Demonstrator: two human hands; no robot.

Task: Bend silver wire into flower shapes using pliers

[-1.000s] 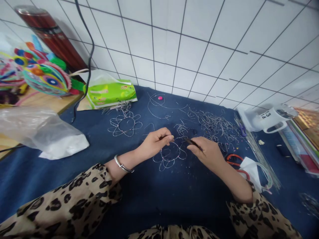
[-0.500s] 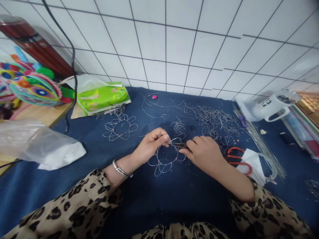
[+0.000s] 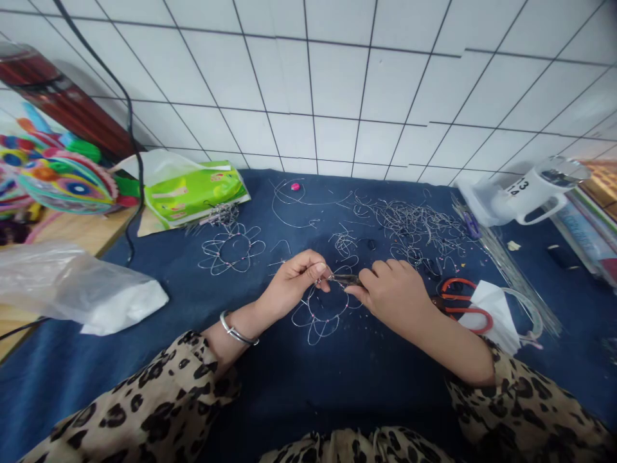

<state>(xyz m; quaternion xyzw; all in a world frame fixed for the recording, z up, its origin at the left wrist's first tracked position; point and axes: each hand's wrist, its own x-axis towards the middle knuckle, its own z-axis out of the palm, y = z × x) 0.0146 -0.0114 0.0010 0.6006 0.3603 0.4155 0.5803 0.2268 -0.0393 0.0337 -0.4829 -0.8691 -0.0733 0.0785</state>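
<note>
The left hand (image 3: 299,281) pinches the wire flower (image 3: 326,319) at its twelve o'clock, thumb against fingers. The right hand (image 3: 394,289), at three o'clock, is wrapped around pliers (image 3: 348,280), tips beside the left fingertips. On the blue cloth (image 3: 289,386), another wire flower (image 3: 231,262) lies at ten o'clock, orange-handled scissors (image 3: 470,311) at three.

Left hand (image 3: 296,283) and right hand (image 3: 398,292): two, in middle of frame. Centre flower (image 3: 326,321) and left flower (image 3: 229,263), both of wire: two. Pliers (image 3: 348,280): one, at centre. Scissors (image 3: 486,316): one pair, right side. Mug (image 3: 527,199): one, also right side. Flask (image 3: 62,103): one, upper left. Tissue pack (image 3: 195,193): one, left of centre. Wire scraps (image 3: 419,222), right of centre: too many for count.
</note>
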